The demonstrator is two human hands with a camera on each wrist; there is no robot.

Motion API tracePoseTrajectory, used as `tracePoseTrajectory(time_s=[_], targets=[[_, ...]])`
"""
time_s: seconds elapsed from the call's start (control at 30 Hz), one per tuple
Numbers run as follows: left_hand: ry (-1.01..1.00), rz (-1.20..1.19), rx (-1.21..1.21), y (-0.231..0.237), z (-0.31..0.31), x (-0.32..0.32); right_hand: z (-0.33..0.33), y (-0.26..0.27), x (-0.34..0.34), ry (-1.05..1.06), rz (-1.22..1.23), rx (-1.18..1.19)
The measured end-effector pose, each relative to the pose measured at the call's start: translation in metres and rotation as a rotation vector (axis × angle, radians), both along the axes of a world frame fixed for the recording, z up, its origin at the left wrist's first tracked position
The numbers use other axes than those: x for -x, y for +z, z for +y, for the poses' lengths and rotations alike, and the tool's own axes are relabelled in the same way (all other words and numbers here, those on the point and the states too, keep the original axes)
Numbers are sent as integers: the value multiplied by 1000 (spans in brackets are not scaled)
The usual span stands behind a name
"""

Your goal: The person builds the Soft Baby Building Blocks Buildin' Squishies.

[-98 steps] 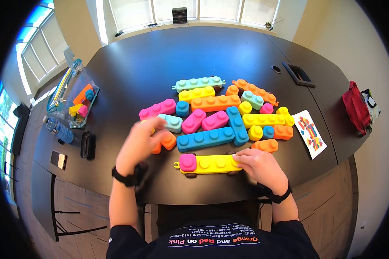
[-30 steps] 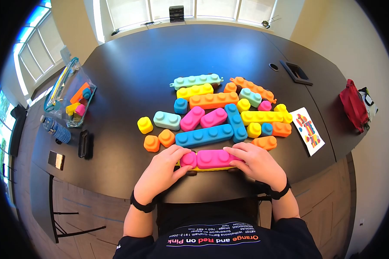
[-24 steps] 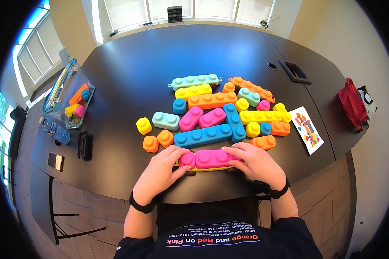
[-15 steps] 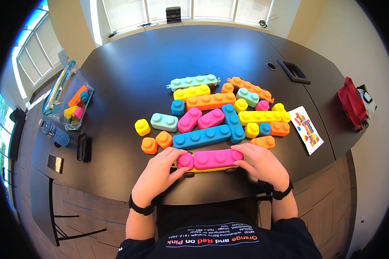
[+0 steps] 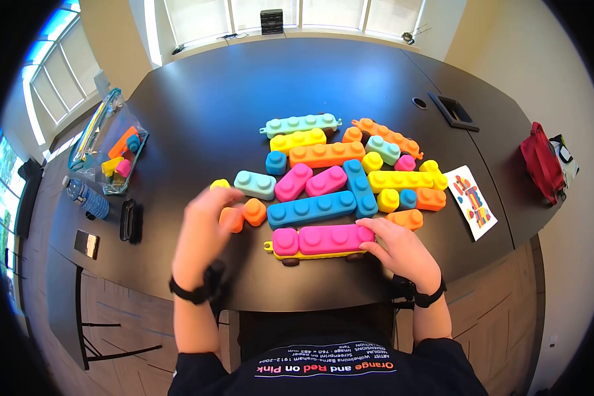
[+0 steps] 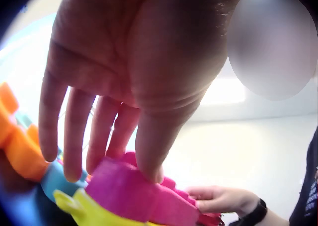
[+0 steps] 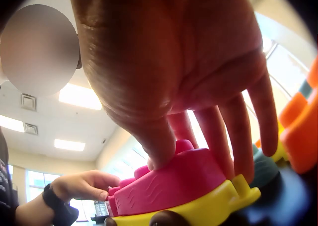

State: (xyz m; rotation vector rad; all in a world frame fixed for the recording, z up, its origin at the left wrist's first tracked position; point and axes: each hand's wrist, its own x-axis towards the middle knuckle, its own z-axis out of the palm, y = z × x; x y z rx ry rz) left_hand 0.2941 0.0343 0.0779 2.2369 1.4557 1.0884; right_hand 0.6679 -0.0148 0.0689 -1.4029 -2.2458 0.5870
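In front of me a yellow wheeled base (image 5: 313, 256) carries a small pink block (image 5: 285, 242) at its left end and a longer pink block (image 5: 330, 239) beside it. My right hand (image 5: 409, 249) pinches the right end of the long block, thumb on the near side and fingers on the far side. Blurred in the head view, my left hand (image 5: 206, 231) hovers over the left side, partly covering an orange block (image 5: 231, 220) and a yellow block (image 5: 219, 184). The left wrist view shows straight fingers and the thumb right at the small pink block.
Several blocks lie behind the base, among them a long blue one (image 5: 310, 210) and a light-blue one (image 5: 255, 185). A printed picture card (image 5: 472, 203) lies right. On the left are a clear bag (image 5: 105, 148), a water bottle (image 5: 86, 197) and a black case (image 5: 129, 220).
The long pink block came onto the yellow base between the oldest frame and one second ago. Since then my left hand has left the small pink block, moving left; my right hand has shifted slightly right.
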Motion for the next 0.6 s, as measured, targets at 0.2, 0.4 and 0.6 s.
tracePoseTrajectory(time_s=[0.2, 0.4, 0.6], targets=[[38, 276, 72, -36, 58, 55, 1, -2, 0, 14, 15, -19], [63, 215, 41, -31, 53, 40, 2, -3, 1, 24, 31, -32], [-196, -51, -103, 21, 5, -29, 2, 1, 8, 35, 18, 4]])
